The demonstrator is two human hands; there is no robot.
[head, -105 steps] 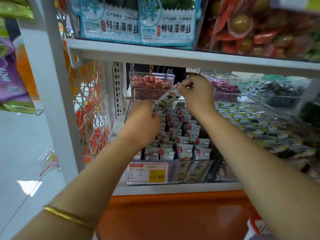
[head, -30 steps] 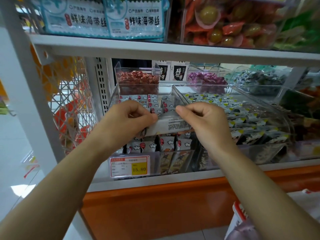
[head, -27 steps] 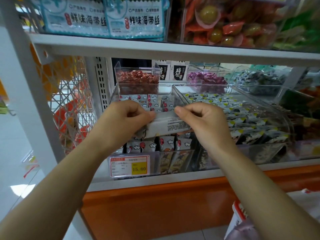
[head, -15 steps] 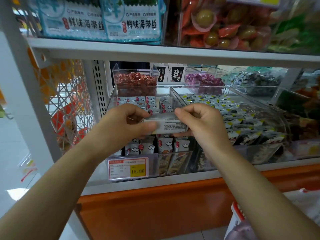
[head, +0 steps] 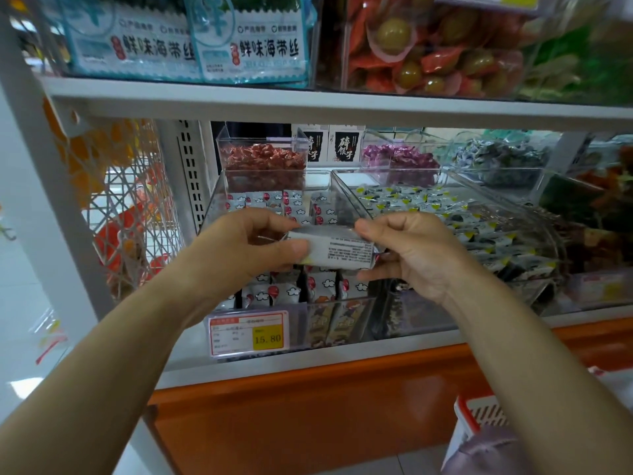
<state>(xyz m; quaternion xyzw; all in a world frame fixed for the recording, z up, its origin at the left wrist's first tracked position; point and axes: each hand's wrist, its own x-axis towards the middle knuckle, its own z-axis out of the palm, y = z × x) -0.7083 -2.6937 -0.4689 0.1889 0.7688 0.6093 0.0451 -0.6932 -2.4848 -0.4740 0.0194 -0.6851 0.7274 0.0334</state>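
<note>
The small silvery-white foil snack packet (head: 337, 250), its printed back turned to the camera, is held level above the clear plastic bin (head: 209, 207) of cloud-printed packets. Its end at 9 o'clock is pinched by the left hand (head: 246, 248), its end at 3 o'clock by the right hand (head: 407, 255). Were either pinch loosened, the slick foil could be dropped flat across the upright rows. It could also be let slip toward 3 o'clock into the neighbouring clear bin (head: 346, 186) of yellow-marked packets and so be mis-sorted.
</note>
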